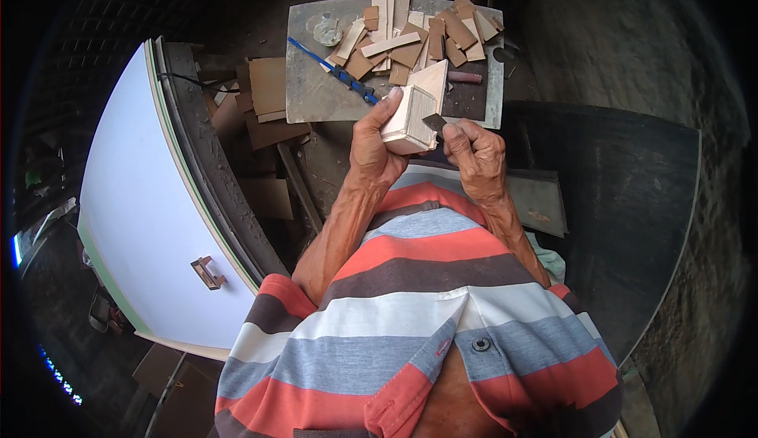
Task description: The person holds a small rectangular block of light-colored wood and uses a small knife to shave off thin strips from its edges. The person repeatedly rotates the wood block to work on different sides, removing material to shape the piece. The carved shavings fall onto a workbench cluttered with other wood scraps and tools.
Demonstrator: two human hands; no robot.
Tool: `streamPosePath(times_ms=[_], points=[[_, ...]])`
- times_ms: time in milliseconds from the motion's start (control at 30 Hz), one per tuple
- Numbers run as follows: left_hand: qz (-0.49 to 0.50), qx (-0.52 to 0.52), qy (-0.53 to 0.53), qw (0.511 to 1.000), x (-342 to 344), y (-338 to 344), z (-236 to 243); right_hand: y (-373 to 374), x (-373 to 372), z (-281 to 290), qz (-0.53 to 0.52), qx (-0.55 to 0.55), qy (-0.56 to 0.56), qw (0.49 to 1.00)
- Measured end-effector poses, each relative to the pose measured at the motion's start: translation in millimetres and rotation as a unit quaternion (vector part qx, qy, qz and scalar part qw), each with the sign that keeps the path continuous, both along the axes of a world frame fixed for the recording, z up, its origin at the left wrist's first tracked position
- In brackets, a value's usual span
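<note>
My left hand (374,144) is closed around the left side of a small pale wooden box (407,126), its thumb lying along the upper edge. The box is tilted, and a thin pale wooden panel (430,82) stands out behind it. Between the thumb and fingers of my right hand (478,156) is a small dark flat blade (433,122). Its tip meets the right edge of the box, or lies just in front of it; I cannot tell which. Both hands are over the near edge of a grey work board (308,105).
Brown and pale wood offcuts (410,47) are heaped on the board's far side. Near them lie a slim blue tool (339,73), a clear lump or dish (326,32) and a reddish handle (464,77). A large white panel (150,193) stands left, a dark board (616,169) right.
</note>
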State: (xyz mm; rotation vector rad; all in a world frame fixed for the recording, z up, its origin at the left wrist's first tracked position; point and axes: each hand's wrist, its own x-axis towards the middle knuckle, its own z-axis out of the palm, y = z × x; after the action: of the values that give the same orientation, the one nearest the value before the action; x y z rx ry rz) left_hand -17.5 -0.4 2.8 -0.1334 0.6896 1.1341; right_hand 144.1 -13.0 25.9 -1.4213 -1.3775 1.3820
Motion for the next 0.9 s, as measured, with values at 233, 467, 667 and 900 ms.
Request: streamPosePath(times_ms=[233,467,667,900], points=[[0.016,0.013,0.017,1.000,-1.8,0.6,-0.5,-1.2,4.5,4.4,0.036,-0.067,0.024,0.997],[-0.002,0.044,-0.007,0.999,-6.2,3.5,-2.5,-2.3,4.0,5.0,0.027,-0.047,0.020,0.998],[-0.005,0.001,0.011,1.000,5.2,-1.7,-0.3,-1.4,-12.2,5.8,-0.028,0.021,0.032,0.999],[0.000,0.011,-0.015,1.000,-1.7,-1.4,-10.1,-1.6,-3.4,9.1,0.019,-0.063,0.020,0.998]])
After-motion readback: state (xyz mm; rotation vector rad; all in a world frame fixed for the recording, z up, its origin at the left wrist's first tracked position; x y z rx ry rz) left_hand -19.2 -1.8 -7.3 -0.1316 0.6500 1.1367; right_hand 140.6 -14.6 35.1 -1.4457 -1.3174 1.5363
